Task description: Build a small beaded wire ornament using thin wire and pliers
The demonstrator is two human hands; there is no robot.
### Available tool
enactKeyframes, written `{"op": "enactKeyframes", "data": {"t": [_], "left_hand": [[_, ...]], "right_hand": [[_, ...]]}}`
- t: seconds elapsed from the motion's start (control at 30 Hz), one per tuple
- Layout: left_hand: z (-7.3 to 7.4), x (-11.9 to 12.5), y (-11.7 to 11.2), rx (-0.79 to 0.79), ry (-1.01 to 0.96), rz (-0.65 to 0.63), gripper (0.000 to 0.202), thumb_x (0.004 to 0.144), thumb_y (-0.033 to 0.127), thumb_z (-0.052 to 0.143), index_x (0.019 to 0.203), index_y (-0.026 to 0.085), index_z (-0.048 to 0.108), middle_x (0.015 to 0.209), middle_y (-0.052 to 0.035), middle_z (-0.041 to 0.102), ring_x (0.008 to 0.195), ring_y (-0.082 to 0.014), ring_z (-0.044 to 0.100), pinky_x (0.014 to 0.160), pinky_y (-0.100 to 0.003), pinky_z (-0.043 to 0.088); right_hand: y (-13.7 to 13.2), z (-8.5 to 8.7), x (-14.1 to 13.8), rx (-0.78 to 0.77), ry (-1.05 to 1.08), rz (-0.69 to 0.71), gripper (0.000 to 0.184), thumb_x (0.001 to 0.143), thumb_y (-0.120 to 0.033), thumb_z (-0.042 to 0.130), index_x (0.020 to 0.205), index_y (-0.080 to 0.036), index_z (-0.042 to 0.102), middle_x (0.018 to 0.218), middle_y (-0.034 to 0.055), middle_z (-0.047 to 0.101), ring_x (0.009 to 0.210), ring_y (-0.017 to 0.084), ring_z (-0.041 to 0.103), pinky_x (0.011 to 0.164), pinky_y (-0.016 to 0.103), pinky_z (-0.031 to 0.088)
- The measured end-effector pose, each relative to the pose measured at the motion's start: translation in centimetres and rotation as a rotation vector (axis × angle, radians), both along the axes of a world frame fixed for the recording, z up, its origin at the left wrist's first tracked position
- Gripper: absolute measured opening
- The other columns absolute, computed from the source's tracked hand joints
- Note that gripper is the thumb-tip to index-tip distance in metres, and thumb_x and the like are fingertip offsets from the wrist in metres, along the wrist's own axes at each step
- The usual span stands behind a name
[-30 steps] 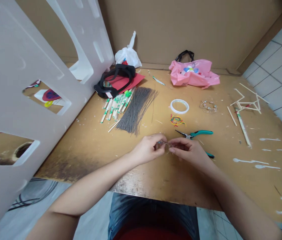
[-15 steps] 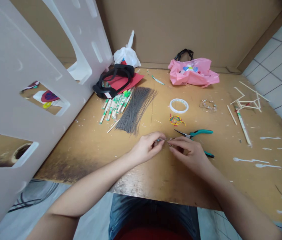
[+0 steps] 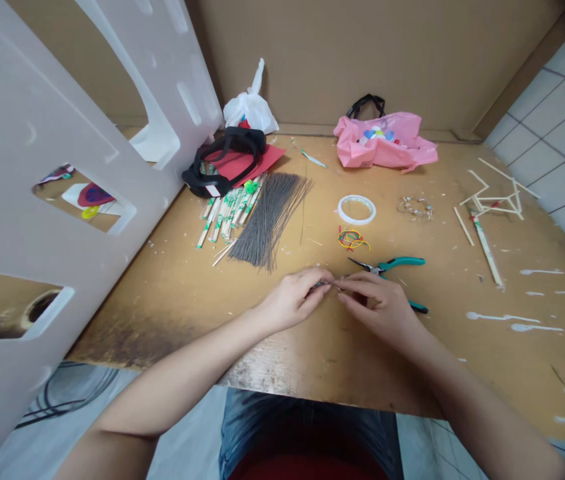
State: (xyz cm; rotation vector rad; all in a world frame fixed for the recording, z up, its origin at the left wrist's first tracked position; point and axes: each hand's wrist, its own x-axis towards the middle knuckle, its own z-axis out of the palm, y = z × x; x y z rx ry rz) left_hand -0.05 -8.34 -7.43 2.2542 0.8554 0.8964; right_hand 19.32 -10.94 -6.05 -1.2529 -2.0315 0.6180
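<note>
My left hand (image 3: 296,299) and my right hand (image 3: 379,305) meet fingertip to fingertip over the wooden table (image 3: 172,293). Between them they pinch a thin piece of wire (image 3: 335,286) with a small bead-like bit on it; most of it is hidden by the fingers. Green-handled pliers (image 3: 393,266) lie just behind my right hand. A bundle of grey wires (image 3: 271,217) is spread out behind my left hand.
Wrapped chopsticks (image 3: 227,212), a tape ring (image 3: 357,209), coloured rubber bands (image 3: 353,239) and a beaded wire loop (image 3: 415,208) lie mid-table. A pink bag (image 3: 385,141), white bag (image 3: 251,110) and black strap (image 3: 223,162) sit at the back. Stick frame (image 3: 492,200) right; white panel (image 3: 52,167) left.
The hands have stayed together on the wire, with only small finger shifts. The view has drifted slightly, so everything sits a little lower-left.
</note>
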Motion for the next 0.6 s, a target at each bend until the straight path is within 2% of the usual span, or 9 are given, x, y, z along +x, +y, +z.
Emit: {"op": "enactKeyframes", "data": {"t": [0.43,0.6], "left_hand": [[0.33,-0.04,-0.01,0.013,-0.004,0.012,0.015,0.089,0.02,0.043,0.096,0.016,0.055,0.087,-0.0047,0.065,0.076,-0.0113,0.061,0.068,-0.022,0.048],[0.23,0.0,-0.18,-0.04,-0.029,0.037,0.014,0.088,0.021,0.045,0.096,0.016,0.056,0.082,-0.0032,0.064,0.066,-0.0089,0.058,0.059,-0.018,0.045]], "right_hand": [[-0.02,0.15,-0.06,-0.035,0.022,-0.049,0.021,0.083,-0.026,0.054,0.093,-0.022,0.071,0.089,0.005,0.07,0.072,0.015,0.065,0.064,0.028,0.051],[0.0,0.3,-0.08,-0.078,0.029,-0.058,0.02,0.082,-0.027,0.054,0.091,-0.022,0.072,0.088,0.0051,0.071,0.073,0.017,0.065,0.064,0.029,0.051]]}}
